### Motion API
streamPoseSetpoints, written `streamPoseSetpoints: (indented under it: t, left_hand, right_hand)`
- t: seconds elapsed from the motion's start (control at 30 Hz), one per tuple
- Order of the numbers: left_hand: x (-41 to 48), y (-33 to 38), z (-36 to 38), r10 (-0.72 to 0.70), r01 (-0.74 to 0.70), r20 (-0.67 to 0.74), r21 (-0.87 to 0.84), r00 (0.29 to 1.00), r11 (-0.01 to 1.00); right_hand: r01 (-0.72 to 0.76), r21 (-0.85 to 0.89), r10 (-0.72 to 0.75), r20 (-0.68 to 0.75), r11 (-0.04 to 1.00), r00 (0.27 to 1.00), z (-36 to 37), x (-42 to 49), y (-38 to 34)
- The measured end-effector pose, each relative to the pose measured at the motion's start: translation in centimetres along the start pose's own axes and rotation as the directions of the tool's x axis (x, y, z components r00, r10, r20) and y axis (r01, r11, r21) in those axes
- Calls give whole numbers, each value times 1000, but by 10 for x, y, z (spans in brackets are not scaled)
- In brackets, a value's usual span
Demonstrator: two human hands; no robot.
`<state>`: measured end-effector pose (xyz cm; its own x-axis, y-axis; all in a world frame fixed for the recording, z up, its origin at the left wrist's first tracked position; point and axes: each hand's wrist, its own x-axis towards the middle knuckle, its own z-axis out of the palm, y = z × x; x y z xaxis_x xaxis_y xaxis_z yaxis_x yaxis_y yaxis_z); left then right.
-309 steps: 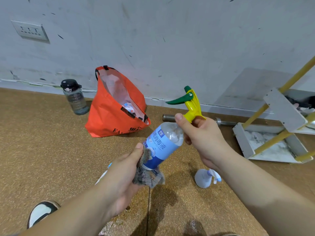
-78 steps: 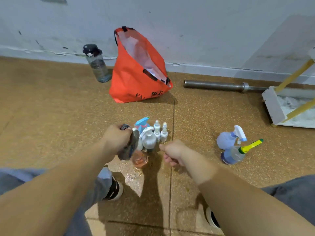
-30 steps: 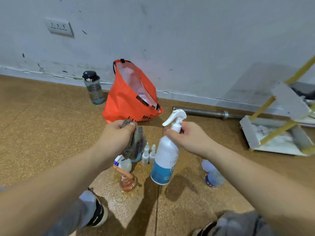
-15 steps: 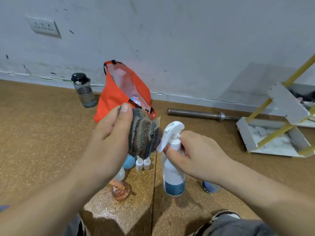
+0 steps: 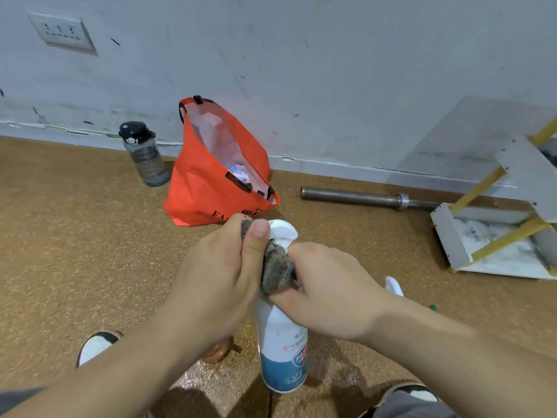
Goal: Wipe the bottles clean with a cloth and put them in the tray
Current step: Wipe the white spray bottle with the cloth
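Cloth [image 5: 275,268]: came down since half a sec ago, when it was held up beside the trigger; now it's wrapped over the white trigger head.
Left hand [image 5: 223,276]: thumb and fingers clamped on the cloth.
Right hand [image 5: 328,294]: curled round the neck of the spray bottle [image 5: 283,351].
Spray bottle: upright between both hands, well apart from the tray; white-and-blue body hides what's inside.
Orange bag [image 5: 205,194]: open, a few small packets inside, can't tell what.
Tray [image 5: 449,236]: by the wall on the right, whitish inside.
Water bottle [image 5: 144,155]: dark, lid on, just beside the bag.
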<state>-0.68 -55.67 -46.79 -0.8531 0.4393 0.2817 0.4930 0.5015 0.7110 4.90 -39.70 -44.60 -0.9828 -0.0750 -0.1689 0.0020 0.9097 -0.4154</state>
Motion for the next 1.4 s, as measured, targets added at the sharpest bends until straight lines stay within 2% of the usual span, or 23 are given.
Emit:
streamPoseSetpoints:
  t: [0.17, 0.23, 0.33, 0.43, 0.57, 0.73, 0.87, 1.0, 1.1, 1.2, 1.27, 1.33, 1.4]
  left_hand:
    - [-4, 9, 1, -210, 218, 57, -267, 976, 939]
    - [-8, 11, 3, -238, 247, 68, -350, 969, 904]
    - [-13, 11, 0, -86, 117, 102, -369, 991, 922]
    - [-12, 8, -7, 51, 31, 218, -354, 975, 935]
    - [-7, 4, -8, 151, -126, 200, -135, 968, 983]
    - [-3, -1, -6, 66, -42, 172, -136, 983, 990]
    - [-2, 4, -4, 28, 28, 207, -260, 978, 965]
    - [-1, 13, -10, -128, 267, 311, -462, 942, 846]
    - [1, 13, -11, -232, 371, 343, -430, 910, 823]
    - [0, 5, -9, -408, 516, 323, -422, 854, 746]
    - [1, -2, -9, -468, 552, 293, -419, 834, 721]
    - [6, 1, -13, -479, 546, 271, -517, 835, 659]
    - [8, 6, -21, -413, 443, 190, -571, 891, 691]
  right_hand:
    - [42, 47, -43, 20, 998, 999, 4, 5, 8]
    - [43, 29, -43, 6, 999, 999, 2, 5, 11]
    - [43, 10, -43, -9, 999, 999, 2, 5, 15]
    - [48, 42, -47, -3, 998, 999, 2, 5, 19]
    - [82, 117, -81, -15, 990, 997, 6, 8, 26]
    - [107, 190, -103, -31, 976, 994, 13, 9, 27]
    - [111, 318, -116, -5, 941, 993, 12, 12, 28]
    - [114, 346, -117, -13, 931, 993, 4, 9, 32]
    - [130, 313, -114, -68, 941, 991, -2, 7, 37]
    - [105, 331, -70, -117, 938, 991, -15, 7, 41]
    - [109, 321, -61, -156, 941, 986, -24, 7, 41]
    - [114, 253, -73, -168, 961, 983, -28, 7, 38]
    - [100, 172, -72, -157, 980, 985, -26, 9, 35]
